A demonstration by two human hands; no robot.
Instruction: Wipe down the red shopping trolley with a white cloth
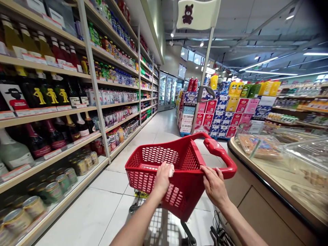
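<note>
Red shopping cart [192, 189] is standing just beside the glass-topped counter [263, 201], the right hand [214, 184] nearer that counter gripping the cart's rim [189, 172], the left hand [162, 178] farther from it closing around something pale [171, 170], with even, gentle pressure probably serving steadiness best.

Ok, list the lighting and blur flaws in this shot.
Head view: right-hand corners darken; near cans at lower left are smeared; clear counter covers catch glare; ceiling strip lights glow brightly. Same head view: a grid-like shadow lies under the red cart; the nearest shelf upright leans, as with a wide lens.
</note>
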